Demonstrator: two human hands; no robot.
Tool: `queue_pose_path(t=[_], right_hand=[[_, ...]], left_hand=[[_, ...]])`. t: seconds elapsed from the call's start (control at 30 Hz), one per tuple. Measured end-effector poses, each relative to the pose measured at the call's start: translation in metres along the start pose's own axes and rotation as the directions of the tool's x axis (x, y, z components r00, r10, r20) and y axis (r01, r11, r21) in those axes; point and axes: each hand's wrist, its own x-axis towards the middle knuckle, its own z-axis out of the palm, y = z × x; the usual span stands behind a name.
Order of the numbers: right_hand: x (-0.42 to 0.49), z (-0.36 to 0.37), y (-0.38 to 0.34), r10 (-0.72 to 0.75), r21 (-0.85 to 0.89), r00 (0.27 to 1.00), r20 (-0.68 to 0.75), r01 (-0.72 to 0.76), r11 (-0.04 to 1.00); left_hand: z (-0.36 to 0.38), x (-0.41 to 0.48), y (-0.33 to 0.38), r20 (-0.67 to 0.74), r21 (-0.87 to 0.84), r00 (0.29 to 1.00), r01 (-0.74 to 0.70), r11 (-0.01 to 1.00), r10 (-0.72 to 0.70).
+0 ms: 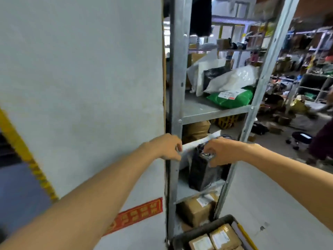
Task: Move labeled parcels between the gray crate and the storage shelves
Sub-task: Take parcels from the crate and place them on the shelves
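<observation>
A black plastic-wrapped parcel (203,173) stands upright on a lower level of the grey metal shelf (194,109). My right hand (223,151) grips its crumpled top. Beside it a white parcel (193,144) leans against the shelf post, and my left hand (166,147) pinches its near edge. The gray crate (204,227) sits on the floor at the bottom, holding several labeled cardboard boxes (225,236).
The level above carries a green bag (232,98) and white and black bags. A cardboard box (196,210) sits on the bottom level. A white wall (81,87) stands at the left. Cluttered racks and a wheeled stool (301,138) fill the right background.
</observation>
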Motion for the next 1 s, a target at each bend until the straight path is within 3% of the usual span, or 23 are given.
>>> queue_pose_path(t=[0.17,0.33,0.53,0.67,0.87,1.0], right_hand=[[0.032,-0.054,-0.108,-0.332,-0.012,0.941,-0.062,0.332,0.943],[0.045,-0.103,-0.223,-0.617,-0.025,0.776,-0.13,0.619,0.785],[0.015,-0.13,-0.354,-0.863,-0.09,0.496,-0.098,0.859,0.504],[-0.028,-0.141,-0.438,-0.954,-0.109,0.292,-0.063,0.949,0.297],[-0.118,-0.142,-0.527,-0.999,-0.108,0.017,-0.052,0.994,0.022],[-0.163,-0.148,-0.564,-0.992,-0.154,-0.114,-0.047,0.982,-0.106]], left_hand=[[-0.041,-0.108,-0.067,-0.087,-0.031,0.947,0.308,0.951,-0.309],[-0.078,-0.228,-0.11,-0.159,-0.055,0.791,0.59,0.805,-0.591],[-0.09,-0.388,-0.099,-0.172,-0.135,0.523,0.827,0.546,-0.835],[-0.078,-0.488,-0.06,-0.226,-0.175,0.284,0.929,0.325,-0.932],[-0.073,-0.608,0.012,-0.237,-0.175,-0.064,0.984,-0.023,-0.969],[-0.077,-0.66,0.039,-0.27,-0.227,-0.217,0.961,-0.157,-0.938]])
